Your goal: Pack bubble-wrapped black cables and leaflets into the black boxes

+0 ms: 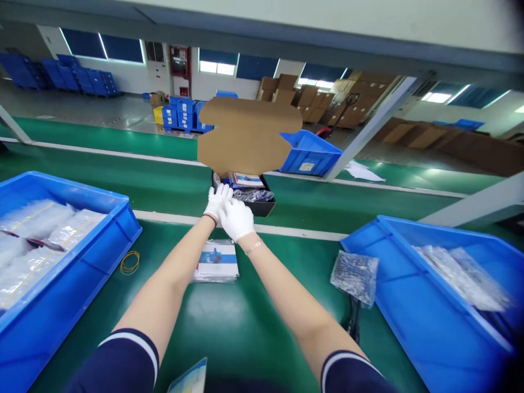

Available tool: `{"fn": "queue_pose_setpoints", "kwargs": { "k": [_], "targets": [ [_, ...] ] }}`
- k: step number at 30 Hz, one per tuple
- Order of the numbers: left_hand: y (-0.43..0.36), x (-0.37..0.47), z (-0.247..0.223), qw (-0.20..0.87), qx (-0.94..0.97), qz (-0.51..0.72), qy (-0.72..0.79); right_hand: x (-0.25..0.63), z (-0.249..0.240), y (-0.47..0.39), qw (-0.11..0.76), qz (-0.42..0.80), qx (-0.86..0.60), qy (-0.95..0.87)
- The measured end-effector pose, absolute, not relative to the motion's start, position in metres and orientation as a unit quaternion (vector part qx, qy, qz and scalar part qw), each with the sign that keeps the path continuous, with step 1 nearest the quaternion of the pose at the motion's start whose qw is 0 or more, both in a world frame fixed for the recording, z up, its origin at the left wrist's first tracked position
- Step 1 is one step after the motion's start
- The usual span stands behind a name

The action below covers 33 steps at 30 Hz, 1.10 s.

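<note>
An open carton (262, 209), dark outside with a raised brown lid (249, 134), stands across the table from me. Inside lie a printed booklet or card (248, 180) in white, blue and red, and something dark in clear plastic wrap (254, 195). My left hand (218, 201), in a white glove, rests at the carton's near left corner with fingers stretched out. Pressed against it, my gloved right hand (237, 219) has curled fingers at the near edge; whatever they grip is hidden. Below my hands lies a stack of bagged printed booklets (216, 261).
A blue bin (118, 218) of plastic-bagged items stands left, beside yellow rubber bands (130, 263). At right is another blue bin (393, 284), with a bubble-wrapped item (355, 275) and black cable against it. A blue crate (311, 155) sits behind the carton. A shelf beam (262, 38) crosses overhead.
</note>
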<state>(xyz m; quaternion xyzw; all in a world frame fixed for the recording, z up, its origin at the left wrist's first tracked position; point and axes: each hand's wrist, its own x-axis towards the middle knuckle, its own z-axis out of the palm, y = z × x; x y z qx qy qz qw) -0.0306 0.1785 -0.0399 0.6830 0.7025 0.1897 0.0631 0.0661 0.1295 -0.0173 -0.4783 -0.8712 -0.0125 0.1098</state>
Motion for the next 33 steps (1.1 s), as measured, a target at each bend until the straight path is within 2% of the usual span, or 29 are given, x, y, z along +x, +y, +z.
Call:
{"fn": "queue_pose_setpoints", "kwargs": {
  "k": [2,5,7,9,14,18,20,22,24,27,29,33],
  "targets": [
    [0.16,-0.037,-0.045,-0.01,0.696,0.168,0.698,0.095,-0.046,0.094,0.112,0.04,-0.508,-0.853],
    [0.125,-0.042,-0.049,-0.105,0.672,0.161,0.715,0.124,-0.08,0.064,0.075,0.19,-0.54,-0.816],
    [0.1,-0.044,-0.047,-0.103,0.649,0.182,0.731,0.134,-0.09,0.062,0.074,0.272,-0.538,-0.794],
    [0.076,-0.046,-0.042,-0.083,0.64,0.211,0.735,0.141,-0.09,0.068,0.084,0.299,-0.536,-0.785],
    [0.026,-0.041,-0.029,-0.005,0.615,0.313,0.724,0.155,-0.066,0.078,0.121,0.24,-0.587,-0.763],
    [0.008,-0.015,-0.023,0.219,0.58,0.368,0.693,0.162,-0.042,0.07,0.224,0.219,-0.604,-0.733],
    [0.007,-0.001,-0.019,0.299,0.577,0.414,0.637,0.173,-0.031,0.069,0.232,0.253,-0.562,-0.753],
    [0.009,0.005,-0.014,0.295,0.564,0.473,0.609,0.198,-0.023,0.072,0.174,0.266,-0.495,-0.808],
    [0.01,0.002,-0.008,0.25,0.553,0.509,0.611,0.239,-0.021,0.078,0.089,0.214,-0.471,-0.851],
    [0.009,-0.017,0.0,0.195,0.541,0.524,0.628,0.318,-0.035,0.083,0.008,0.065,-0.611,-0.789],
    [0.007,-0.03,0.001,0.174,0.528,0.522,0.647,0.365,-0.052,0.081,0.004,0.038,-0.714,-0.699],
    [0.002,-0.039,0.002,0.164,0.511,0.511,0.672,0.418,-0.081,0.077,0.023,0.054,-0.75,-0.659]
  ]
}}
